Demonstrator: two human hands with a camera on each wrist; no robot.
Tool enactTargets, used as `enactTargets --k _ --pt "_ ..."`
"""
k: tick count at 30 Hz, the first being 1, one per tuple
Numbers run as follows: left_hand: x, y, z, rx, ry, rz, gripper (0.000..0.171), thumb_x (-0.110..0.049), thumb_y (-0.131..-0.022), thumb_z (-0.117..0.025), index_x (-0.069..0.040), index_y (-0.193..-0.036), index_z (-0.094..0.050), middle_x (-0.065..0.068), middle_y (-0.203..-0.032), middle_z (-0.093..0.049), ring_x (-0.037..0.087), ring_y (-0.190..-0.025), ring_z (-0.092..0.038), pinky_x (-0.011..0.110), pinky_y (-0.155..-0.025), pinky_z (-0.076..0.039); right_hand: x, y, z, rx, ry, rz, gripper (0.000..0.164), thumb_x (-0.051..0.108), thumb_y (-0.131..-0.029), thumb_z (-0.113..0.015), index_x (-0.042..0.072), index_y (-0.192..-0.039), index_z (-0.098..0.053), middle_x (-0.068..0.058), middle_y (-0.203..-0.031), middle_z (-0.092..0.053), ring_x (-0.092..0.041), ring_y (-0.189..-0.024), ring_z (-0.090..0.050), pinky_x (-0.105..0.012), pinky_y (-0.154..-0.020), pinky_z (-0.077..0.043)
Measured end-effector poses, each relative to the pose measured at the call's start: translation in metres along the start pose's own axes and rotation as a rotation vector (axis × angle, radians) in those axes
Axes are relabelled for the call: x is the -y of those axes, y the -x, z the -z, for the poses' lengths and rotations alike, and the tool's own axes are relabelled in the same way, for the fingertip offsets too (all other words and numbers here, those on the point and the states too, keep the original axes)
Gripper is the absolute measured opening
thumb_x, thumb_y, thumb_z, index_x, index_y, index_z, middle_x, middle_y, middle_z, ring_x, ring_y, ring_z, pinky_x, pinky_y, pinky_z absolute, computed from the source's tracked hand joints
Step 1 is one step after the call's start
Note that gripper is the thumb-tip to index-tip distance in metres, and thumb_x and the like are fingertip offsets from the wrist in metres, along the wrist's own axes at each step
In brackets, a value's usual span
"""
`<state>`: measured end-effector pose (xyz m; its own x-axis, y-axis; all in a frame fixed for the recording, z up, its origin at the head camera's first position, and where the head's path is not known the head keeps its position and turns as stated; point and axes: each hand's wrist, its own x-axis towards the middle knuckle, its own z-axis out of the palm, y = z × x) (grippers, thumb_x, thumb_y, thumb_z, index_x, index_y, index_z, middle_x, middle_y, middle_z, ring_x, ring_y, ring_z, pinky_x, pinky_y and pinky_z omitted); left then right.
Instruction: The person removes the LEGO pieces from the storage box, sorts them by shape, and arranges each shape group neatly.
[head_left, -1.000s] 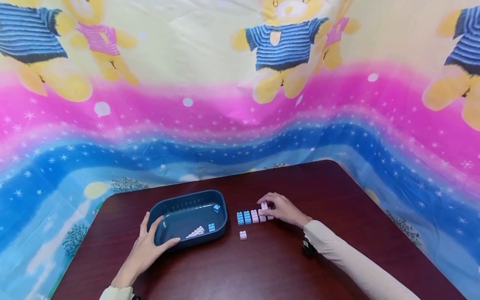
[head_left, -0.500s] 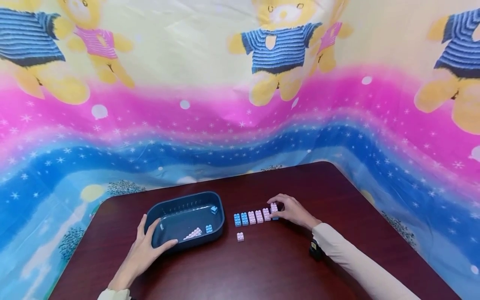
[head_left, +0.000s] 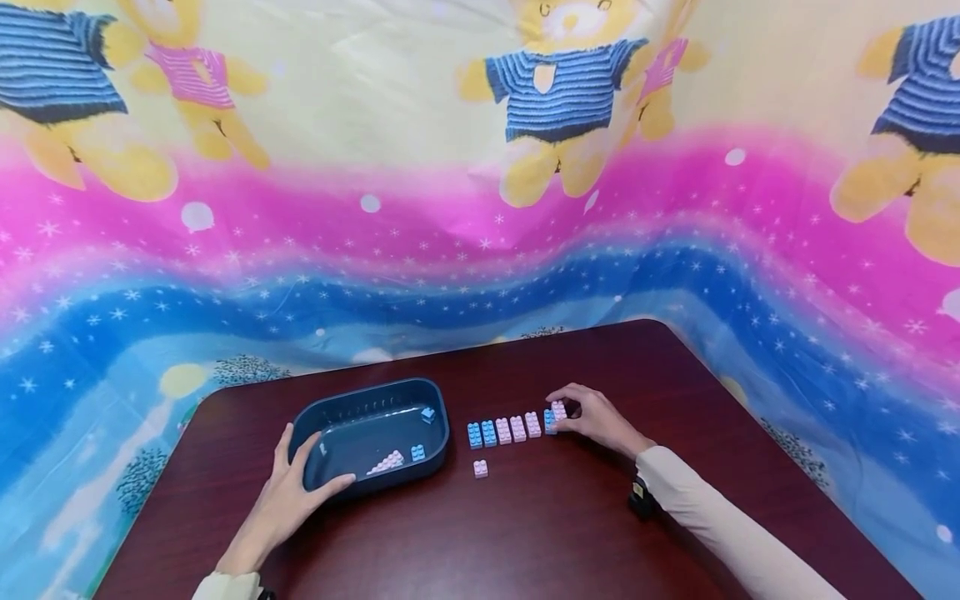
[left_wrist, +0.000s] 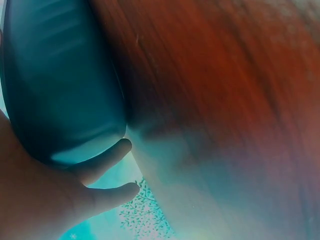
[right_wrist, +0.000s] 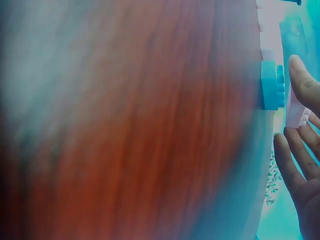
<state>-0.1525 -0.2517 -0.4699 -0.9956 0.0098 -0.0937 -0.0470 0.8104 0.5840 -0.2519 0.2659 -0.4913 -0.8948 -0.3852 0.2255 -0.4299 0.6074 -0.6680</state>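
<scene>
My right hand (head_left: pixel 600 418) pinches a pink toy brick (head_left: pixel 558 409) between thumb and fingers. In the right wrist view, that pink brick (right_wrist: pixel 296 110) is tilted and stands apart from a blue brick (right_wrist: pixel 270 85). The same blue brick (head_left: pixel 550 422) ends a row on the table, a small gap away from three pink bricks (head_left: pixel 518 428) and two blue bricks (head_left: pixel 482 434). My left hand (head_left: pixel 281 508) spreads over the near left corner of a dark tray (head_left: pixel 442 446), its thumb along the near rim. In the left wrist view, two extended fingers (left_wrist: pixel 112 195) show past the tray's end.
Inside the tray lie pink bricks (head_left: pixel 387 462) and two blue bricks (head_left: pixel 417 452). A short pink brick (head_left: pixel 481 468) sits in front of the row. A bear-print cloth (head_left: pixel 420 250) hangs behind the dark red table (head_left: pixel 465 542).
My right hand has moved to the right with the pink brick, from over the pink bricks to the blue brick at the row's end. The left hand has stayed at the tray.
</scene>
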Motion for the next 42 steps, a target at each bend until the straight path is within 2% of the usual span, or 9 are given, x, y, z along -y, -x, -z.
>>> enactTargets --k 5,8,13,17,23,31,36,42 --pt "0.0 -0.001 0.0 0.009 -0.004 0.007 0.107 -0.067 -0.093 -0.07 -0.008 -0.168 -0.021 0.027 -0.172 0.016 0.066 -0.137 -0.041 0.076 -0.104 -0.042 -0.006 0.006 0.004 -0.017 -0.003 -0.015 0.046 0.017 -0.088 -0.089 0.004 -0.129 -0.072 -0.01 -0.123 -0.069 -0.023 -0.095 -0.06 -0.03 -0.078 -0.055" --pt "-0.001 -0.002 0.0 0.017 -0.007 0.013 0.107 -0.067 -0.093 -0.07 -0.009 -0.168 -0.02 0.027 -0.172 0.018 0.065 -0.137 -0.041 0.076 -0.104 -0.042 -0.01 0.008 0.007 -0.02 0.009 -0.035 0.046 0.018 -0.087 -0.09 0.005 -0.128 -0.072 -0.009 -0.122 -0.069 -0.024 -0.1 -0.06 -0.032 -0.081 -0.055" --pt "-0.001 -0.002 0.0 0.024 -0.013 0.021 0.107 -0.067 -0.094 -0.069 -0.009 -0.168 -0.018 0.026 -0.172 0.019 0.065 -0.139 -0.04 0.075 -0.105 -0.042 -0.011 0.008 0.008 0.023 0.025 -0.078 0.042 0.019 -0.087 -0.09 0.007 -0.123 -0.071 -0.009 -0.119 -0.069 -0.025 -0.102 -0.061 -0.039 -0.085 -0.057" --pt "-0.001 -0.002 0.0 0.025 -0.009 0.017 0.107 -0.067 -0.094 -0.069 -0.009 -0.169 -0.018 0.026 -0.172 0.02 0.064 -0.138 -0.042 0.075 -0.105 -0.042 -0.01 0.006 0.007 0.051 0.033 -0.098 0.04 0.018 -0.088 -0.089 0.008 -0.121 -0.071 -0.01 -0.12 -0.068 -0.025 -0.103 -0.06 -0.04 -0.085 -0.057" --pt "0.001 0.0 -0.001 0.027 0.004 0.02 0.108 -0.067 -0.094 -0.069 -0.009 -0.169 -0.018 0.025 -0.172 0.021 0.064 -0.14 -0.039 0.075 -0.105 -0.041 -0.009 0.004 0.005 0.076 0.081 -0.072 0.04 0.021 -0.087 -0.09 0.008 -0.121 -0.072 -0.011 -0.122 -0.066 -0.025 -0.104 -0.06 -0.04 -0.086 -0.056" --pt "0.0 -0.002 0.001 0.016 0.004 0.001 0.108 -0.067 -0.094 -0.069 -0.008 -0.169 -0.019 0.025 -0.172 0.02 0.064 -0.138 -0.041 0.075 -0.104 -0.043 -0.008 0.001 0.001 0.079 0.141 -0.057 0.041 0.027 -0.087 -0.09 0.009 -0.119 -0.074 -0.007 -0.12 -0.064 -0.026 -0.109 -0.06 -0.05 -0.096 -0.054" --pt "0.001 -0.002 0.0 0.014 0.003 0.001 0.108 -0.067 -0.093 -0.07 -0.008 -0.169 -0.019 0.025 -0.172 0.019 0.064 -0.139 -0.04 0.075 -0.104 -0.042 -0.008 -0.001 0.002 0.092 0.149 -0.046 0.039 0.027 -0.09 -0.088 0.01 -0.122 -0.075 -0.007 -0.119 -0.063 -0.024 -0.105 -0.059 -0.047 -0.093 -0.054" --pt "0.002 -0.001 0.0 0.008 0.01 -0.001 0.109 -0.068 -0.092 -0.07 -0.009 -0.169 -0.019 0.025 -0.172 0.018 0.064 -0.141 -0.036 0.077 -0.106 -0.04 -0.008 -0.001 0.003 0.106 0.141 -0.045 0.045 0.025 -0.089 -0.088 0.01 -0.129 -0.073 -0.008 -0.12 -0.062 -0.025 -0.106 -0.059 -0.046 -0.091 -0.055"
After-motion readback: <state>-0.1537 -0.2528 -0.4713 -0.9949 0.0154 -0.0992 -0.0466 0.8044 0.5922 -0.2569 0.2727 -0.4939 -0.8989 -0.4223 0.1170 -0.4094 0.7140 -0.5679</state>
